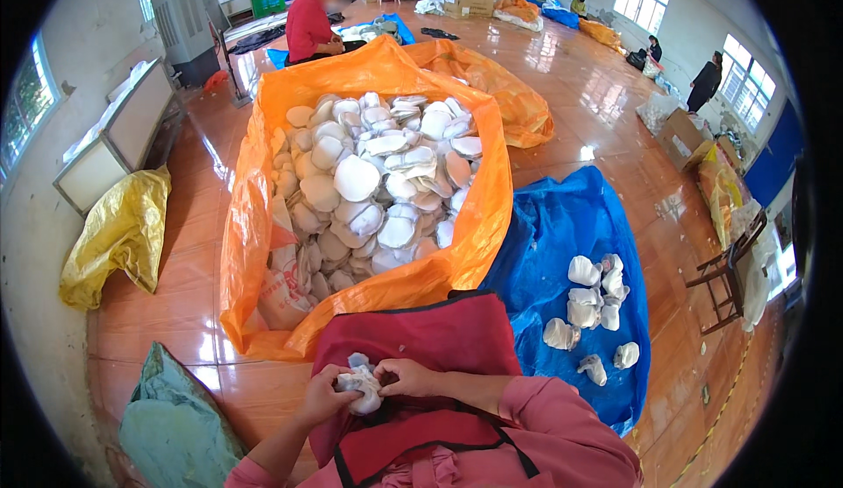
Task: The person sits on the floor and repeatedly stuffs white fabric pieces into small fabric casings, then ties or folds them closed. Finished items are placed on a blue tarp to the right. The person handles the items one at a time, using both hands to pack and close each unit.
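Over my lap, my left hand [328, 395] and my right hand [406, 377] are both closed on a small crumpled white bundle [362, 391], pinching it from either side. It looks like soft cloth or padding; its exact kind is unclear. Dark red fabric [457, 334] covers my lap beneath it. Just ahead stands a big open orange sack [479, 264] heaped with round white pads [357, 178]. To the right lies a flat blue sack [536, 251], with several similar white bundles [583, 311] resting on it.
A yellow sack [123, 233] and a green sack [171, 422] lie on the tiled floor at left. A wooden chair [727, 276] and a cardboard box [680, 139] stand at right. Beyond the orange sack, a person in red [309, 27] sits; others are farther back.
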### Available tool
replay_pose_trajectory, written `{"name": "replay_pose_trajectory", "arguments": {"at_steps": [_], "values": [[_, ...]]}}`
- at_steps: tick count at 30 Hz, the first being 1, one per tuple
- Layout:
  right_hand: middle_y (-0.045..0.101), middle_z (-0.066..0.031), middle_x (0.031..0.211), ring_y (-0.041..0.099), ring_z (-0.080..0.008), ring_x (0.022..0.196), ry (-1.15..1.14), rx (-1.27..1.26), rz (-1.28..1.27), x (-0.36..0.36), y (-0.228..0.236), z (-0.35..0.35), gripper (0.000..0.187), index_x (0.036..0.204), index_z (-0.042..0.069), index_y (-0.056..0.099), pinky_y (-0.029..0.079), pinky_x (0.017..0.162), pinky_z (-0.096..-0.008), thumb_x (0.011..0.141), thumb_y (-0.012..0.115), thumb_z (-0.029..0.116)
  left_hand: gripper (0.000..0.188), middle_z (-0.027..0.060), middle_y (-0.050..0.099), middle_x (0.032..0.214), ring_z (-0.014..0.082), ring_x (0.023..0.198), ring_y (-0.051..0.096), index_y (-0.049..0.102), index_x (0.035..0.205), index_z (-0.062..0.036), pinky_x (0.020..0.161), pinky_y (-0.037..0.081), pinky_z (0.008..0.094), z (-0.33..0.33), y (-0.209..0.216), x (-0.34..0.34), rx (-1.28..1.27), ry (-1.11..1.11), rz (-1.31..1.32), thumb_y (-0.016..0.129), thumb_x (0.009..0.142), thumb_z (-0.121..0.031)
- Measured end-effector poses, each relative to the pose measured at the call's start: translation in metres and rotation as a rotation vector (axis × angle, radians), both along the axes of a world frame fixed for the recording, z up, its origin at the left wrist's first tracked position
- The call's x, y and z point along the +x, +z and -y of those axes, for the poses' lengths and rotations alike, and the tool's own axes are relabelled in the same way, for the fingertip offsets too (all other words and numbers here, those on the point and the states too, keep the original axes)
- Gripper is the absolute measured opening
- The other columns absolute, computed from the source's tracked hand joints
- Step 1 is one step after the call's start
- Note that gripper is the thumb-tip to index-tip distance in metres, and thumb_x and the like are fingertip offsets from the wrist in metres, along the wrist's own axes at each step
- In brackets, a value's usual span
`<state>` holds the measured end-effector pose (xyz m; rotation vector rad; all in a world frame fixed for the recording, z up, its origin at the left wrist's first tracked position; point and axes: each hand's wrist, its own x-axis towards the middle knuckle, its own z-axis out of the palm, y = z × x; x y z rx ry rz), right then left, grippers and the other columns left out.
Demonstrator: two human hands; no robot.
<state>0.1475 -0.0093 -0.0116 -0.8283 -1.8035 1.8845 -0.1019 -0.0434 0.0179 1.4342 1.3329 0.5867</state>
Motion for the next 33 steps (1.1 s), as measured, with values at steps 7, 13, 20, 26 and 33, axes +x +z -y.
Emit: {"name": "replay_pose_trajectory", "arguments": {"at_steps": [7, 13, 20, 26, 33], "values": [[0.060, -0.0072, 0.089, 0.057, -0.0160, 0.085, -0.126, 0.113, 0.107, -0.001, -0.003, 0.035, 0.029, 0.094, 0.003, 0.059, 0.047, 0.078, -0.0298, 0.076, 0.073, 0.021, 0.052, 0.0115, 0.065, 0.103, 0.0204, 0.094, 0.063, 0.056, 0.117, -0.0030, 0.085, 0.050, 0.0331, 0.029, 0.008, 0.008, -0.190, -0.016, 0.074, 0.079, 0.074, -0.021], [0.059, -0.0120, 0.084, 0.060, -0.0265, 0.081, -0.300, 0.245, 0.189, -0.011, 0.002, 0.046, 0.021, 0.087, 0.004, 0.057, 0.048, 0.073, -0.0355, 0.078, 0.067, 0.020, 0.059, 0.0129, 0.058, 0.102, 0.0250, 0.094, 0.059, 0.055, 0.112, -0.0018, 0.082, 0.049, 0.0360, 0.059, -0.022, 0.019, -0.027, 0.057, -0.039, 0.083, 0.069, -0.031], [0.055, -0.0153, 0.077, 0.055, -0.0348, 0.073, -0.405, 0.536, 0.279, -0.019, -0.012, 0.038, 0.013, 0.076, 0.005, 0.054, 0.046, 0.065, -0.0428, 0.077, 0.061, 0.016, 0.055, 0.0177, 0.051, 0.093, 0.0364, 0.089, 0.054, 0.053, 0.099, -0.0008, 0.075, 0.047, 0.0446, 0.038, -0.023, 0.032, 0.453, -0.089, -0.247, 0.082, 0.061, -0.028], [0.054, -0.0131, 0.076, 0.056, -0.0313, 0.072, -0.366, 0.404, 0.196, -0.020, -0.002, 0.038, 0.015, 0.073, 0.006, 0.053, 0.046, 0.063, -0.0400, 0.072, 0.065, 0.015, 0.040, 0.0180, 0.051, 0.089, 0.0376, 0.087, 0.054, 0.053, 0.092, -0.0013, 0.075, 0.046, 0.0429, 0.037, 0.014, 0.034, 0.411, -0.060, -0.231, 0.074, 0.064, -0.020], [0.057, -0.0048, 0.097, 0.057, -0.0150, 0.094, -0.025, 0.118, 0.085, 0.008, 0.019, 0.010, 0.028, 0.103, 0.005, 0.055, 0.047, 0.086, -0.0290, 0.078, 0.068, 0.007, 0.037, 0.0141, 0.055, 0.093, 0.0308, 0.089, 0.058, 0.059, 0.101, -0.0020, 0.077, 0.047, 0.0377, 0.027, 0.015, 0.029, 0.219, 0.116, -0.120, 0.072, 0.071, -0.016]]}}
